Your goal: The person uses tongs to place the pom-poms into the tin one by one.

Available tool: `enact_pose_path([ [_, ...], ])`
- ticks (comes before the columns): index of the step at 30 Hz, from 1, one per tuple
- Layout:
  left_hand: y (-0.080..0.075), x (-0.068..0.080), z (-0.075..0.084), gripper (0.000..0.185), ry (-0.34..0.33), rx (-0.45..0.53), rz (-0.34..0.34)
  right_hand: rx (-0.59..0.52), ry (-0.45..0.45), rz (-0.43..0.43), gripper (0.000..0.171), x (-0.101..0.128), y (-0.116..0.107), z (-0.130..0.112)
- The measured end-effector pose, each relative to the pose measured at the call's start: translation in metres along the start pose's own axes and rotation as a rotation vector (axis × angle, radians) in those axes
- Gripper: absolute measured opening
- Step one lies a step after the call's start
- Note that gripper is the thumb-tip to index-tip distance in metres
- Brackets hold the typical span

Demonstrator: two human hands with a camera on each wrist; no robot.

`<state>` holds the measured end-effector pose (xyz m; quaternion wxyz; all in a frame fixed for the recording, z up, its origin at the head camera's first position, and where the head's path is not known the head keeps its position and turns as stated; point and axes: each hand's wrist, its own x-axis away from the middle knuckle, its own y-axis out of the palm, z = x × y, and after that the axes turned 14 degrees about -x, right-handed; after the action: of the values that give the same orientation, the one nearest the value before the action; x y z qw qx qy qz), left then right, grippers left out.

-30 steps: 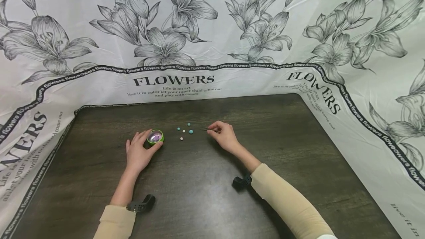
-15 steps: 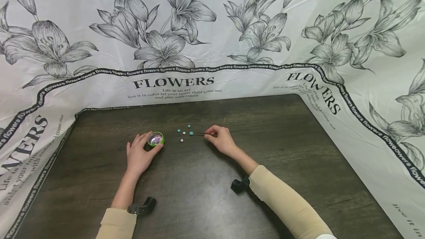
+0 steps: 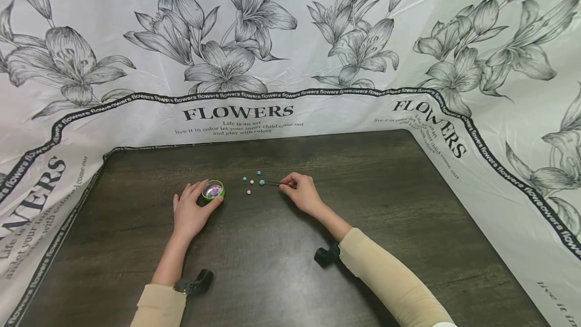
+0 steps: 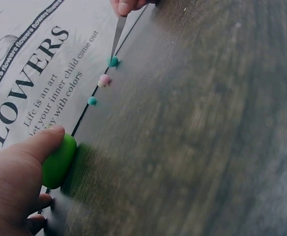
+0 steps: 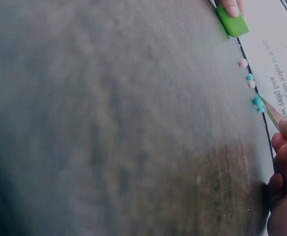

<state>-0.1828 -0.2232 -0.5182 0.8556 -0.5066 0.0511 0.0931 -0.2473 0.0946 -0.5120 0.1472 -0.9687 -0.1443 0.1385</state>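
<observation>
Five beads [image 3: 261, 182] are lying loose on the table [image 3: 290, 266]. Left hand [image 3: 190, 211] is gripping one green pot [image 3: 213, 189], contents unclear. Right hand [image 3: 301, 193] is pinching one pair of tweezers [image 3: 274, 183].

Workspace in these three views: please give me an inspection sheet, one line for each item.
Surface: dark wooden table, bare around the work.
Job's things: small green pot with a pale inside; five little beads, teal and pale, lying apart beside it; thin tweezers with tips at the largest teal bead.
Clutter: nothing seen.
Hands: left hand holds the pot with thumb and fingers; right hand pinches the tweezers.
Cables: nothing seen; a black camera mount on each wrist.
Surroundings: white flower-print sheet marked FLOWERS behind and at both sides.
</observation>
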Motion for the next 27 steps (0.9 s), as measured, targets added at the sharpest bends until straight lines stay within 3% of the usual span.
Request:
enact_pose_path([
  [14,-0.0005,-0.0005,0.0015,0.072,0.000,0.004,-0.001,0.100,-0.019,-0.001,0.006,0.0000,0.0020,-0.0025],
  [27,-0.0022,-0.0001,0.0031,0.072,-0.006,0.008,-0.008,0.096,-0.039,0.022,0.006,0.0006,0.0032,-0.0017],
])
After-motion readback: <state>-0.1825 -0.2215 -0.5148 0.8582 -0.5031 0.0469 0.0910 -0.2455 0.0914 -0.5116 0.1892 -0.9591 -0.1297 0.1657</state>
